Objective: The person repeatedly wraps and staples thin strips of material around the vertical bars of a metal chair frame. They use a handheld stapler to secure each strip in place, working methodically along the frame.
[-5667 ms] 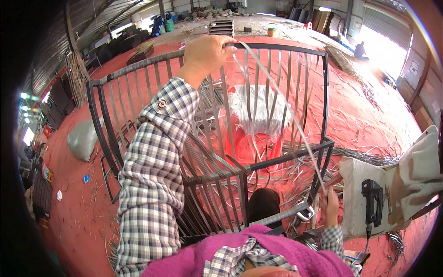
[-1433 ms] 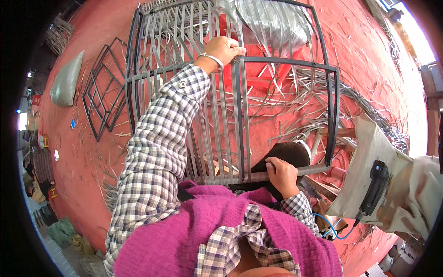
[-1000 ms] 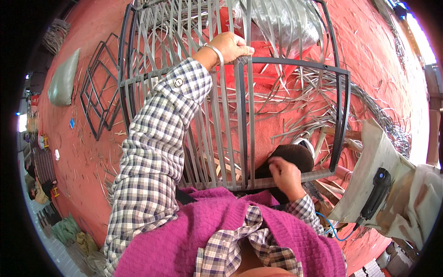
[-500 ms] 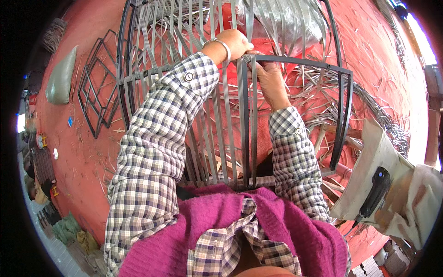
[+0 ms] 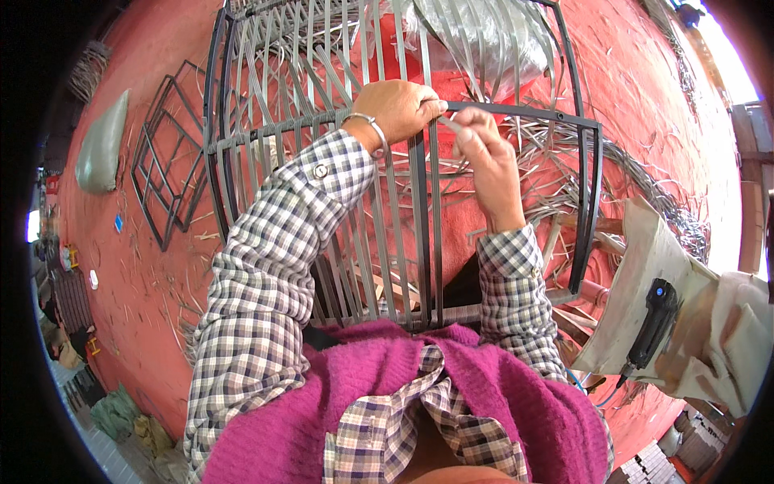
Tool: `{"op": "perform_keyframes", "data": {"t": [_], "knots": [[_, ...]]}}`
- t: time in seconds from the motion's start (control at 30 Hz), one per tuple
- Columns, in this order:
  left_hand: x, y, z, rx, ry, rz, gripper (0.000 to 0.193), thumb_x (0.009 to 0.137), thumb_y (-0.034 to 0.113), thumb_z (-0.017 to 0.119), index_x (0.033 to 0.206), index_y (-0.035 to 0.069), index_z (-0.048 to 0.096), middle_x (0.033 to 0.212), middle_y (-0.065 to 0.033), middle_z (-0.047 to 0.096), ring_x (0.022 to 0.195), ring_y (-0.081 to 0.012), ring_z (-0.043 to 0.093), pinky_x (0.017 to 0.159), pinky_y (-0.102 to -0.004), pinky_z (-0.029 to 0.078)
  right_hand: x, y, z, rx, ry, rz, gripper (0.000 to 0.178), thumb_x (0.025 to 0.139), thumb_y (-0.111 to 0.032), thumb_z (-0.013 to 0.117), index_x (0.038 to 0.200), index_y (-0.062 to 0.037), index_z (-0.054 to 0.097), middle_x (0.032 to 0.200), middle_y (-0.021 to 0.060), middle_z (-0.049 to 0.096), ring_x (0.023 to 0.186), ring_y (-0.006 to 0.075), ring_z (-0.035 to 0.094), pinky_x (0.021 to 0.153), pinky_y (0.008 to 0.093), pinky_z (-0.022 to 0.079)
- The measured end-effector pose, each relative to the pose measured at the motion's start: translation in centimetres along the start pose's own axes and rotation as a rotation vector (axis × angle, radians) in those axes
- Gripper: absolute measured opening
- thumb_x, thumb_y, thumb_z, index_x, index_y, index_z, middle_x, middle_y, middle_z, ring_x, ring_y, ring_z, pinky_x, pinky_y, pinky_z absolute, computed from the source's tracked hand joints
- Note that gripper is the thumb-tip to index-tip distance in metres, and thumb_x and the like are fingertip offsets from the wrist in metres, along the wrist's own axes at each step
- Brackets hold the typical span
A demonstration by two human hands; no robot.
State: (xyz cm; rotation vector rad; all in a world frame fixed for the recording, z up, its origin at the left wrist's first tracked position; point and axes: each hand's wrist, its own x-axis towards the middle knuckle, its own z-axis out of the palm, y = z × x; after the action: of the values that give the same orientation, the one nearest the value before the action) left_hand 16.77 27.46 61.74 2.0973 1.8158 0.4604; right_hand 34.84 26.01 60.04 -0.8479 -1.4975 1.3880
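In front of me stands a dark metal furniture frame [image 5: 580, 226] strung with many flat grey strips [image 5: 395, 234] running away from me. My left hand [image 5: 397, 111], with a bracelet at the wrist, is closed at the crossbar [image 5: 520, 110], thumb and finger pressed where a strip meets the bar. What lies under those fingertips is hidden. Just to its right, my right hand [image 5: 490, 161] pinches the light end of a grey strip [image 5: 450, 123], a little below the crossbar. Wrapped strip covers the crossbar's left part [image 5: 298, 121].
Loose strips [image 5: 556, 161] lie in heaps on the red floor at right. A black power screwdriver [image 5: 653, 327] rests on beige cloth [image 5: 625, 282] at right. Clear plastic wrapping [image 5: 484, 40] sits behind the frame. Another bare metal frame [image 5: 169, 153] and a pale sack [image 5: 102, 145] lie at left.
My right hand has come out from behind the crossbar towards me, now pinching a strip end. My left hand has lowered slightly and stays at the bar.
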Motion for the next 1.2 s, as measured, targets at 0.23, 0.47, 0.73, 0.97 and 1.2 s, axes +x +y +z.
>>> {"op": "perform_keyframes", "data": {"t": [0.23, 0.47, 0.73, 0.97, 1.2], "knots": [[0.2, 0.4, -0.2, 0.040, -0.032, 0.004, 0.039, 0.091, 0.043, 0.040, 0.085, 0.014, 0.065, 0.078, -0.0100, 0.066, 0.073, -0.0324, 0.062, 0.064, -0.0440, 0.048, 2.4, -3.6, 0.9, 0.111, -0.091, 0.144, 0.033, 0.095, -0.023, 0.043, 0.069, -0.0039, 0.050, 0.067, 0.0012, 0.049, 0.058, 0.0058, 0.041, 0.049, 0.0215, 0.032], [-1.1, 0.6, 0.3, -0.216, 0.208, -0.022, 0.024, 0.084, 0.034, 0.060, 0.097, 0.014, 0.062, 0.075, -0.0078, 0.065, 0.068, -0.0256, 0.063, 0.057, -0.0373, 0.048, 12.4, 0.3, 1.3, -0.480, -0.287, 0.243, 0.030, 0.090, -0.030, 0.053, 0.088, -0.0032, 0.068, 0.073, 0.0151, 0.064, 0.063, 0.0176, 0.060, 0.060, 0.0288, 0.049], [-1.1, 1.0, 0.6, -0.081, 0.219, 0.105, 0.027, 0.084, 0.036, 0.060, 0.096, 0.013, 0.068, 0.084, -0.0053, 0.065, 0.070, -0.0261, 0.063, 0.060, -0.0354, 0.049, 8.3, -2.4, -3.2, -0.908, -0.071, -0.230, 0.026, 0.091, -0.026, 0.048, 0.088, -0.0079, 0.067, 0.075, 0.0158, 0.064, 0.076, 0.0218, 0.062, 0.068, 0.0326, 0.047], [-0.5, 1.6, 0.0, -0.088, 0.048, -0.006, 0.032, 0.086, 0.041, 0.053, 0.094, 0.014, 0.068, 0.077, -0.0068, 0.066, 0.072, -0.0277, 0.063, 0.063, -0.0383, 0.048, 1.1, 3.0, -1.0, -0.466, 0.050, 0.144, 0.023, 0.082, -0.017, 0.062, 0.096, 0.0009, 0.065, 0.089, 0.0090, 0.061, 0.082, 0.0154, 0.054, 0.075, 0.0275, 0.044], [0.2, 1.2, -0.5, -0.024, -0.067, -0.101, 0.036, 0.087, 0.045, 0.048, 0.094, 0.016, 0.069, 0.078, -0.0076, 0.066, 0.076, -0.0284, 0.064, 0.063, -0.0395, 0.048, 0.0, 2.2, -0.7, -0.519, -0.040, -0.026, 0.018, 0.087, -0.016, 0.057, 0.081, 0.0002, 0.063, 0.092, 0.0101, 0.054, 0.096, 0.0210, 0.050, 0.085, 0.0326, 0.041]]}}
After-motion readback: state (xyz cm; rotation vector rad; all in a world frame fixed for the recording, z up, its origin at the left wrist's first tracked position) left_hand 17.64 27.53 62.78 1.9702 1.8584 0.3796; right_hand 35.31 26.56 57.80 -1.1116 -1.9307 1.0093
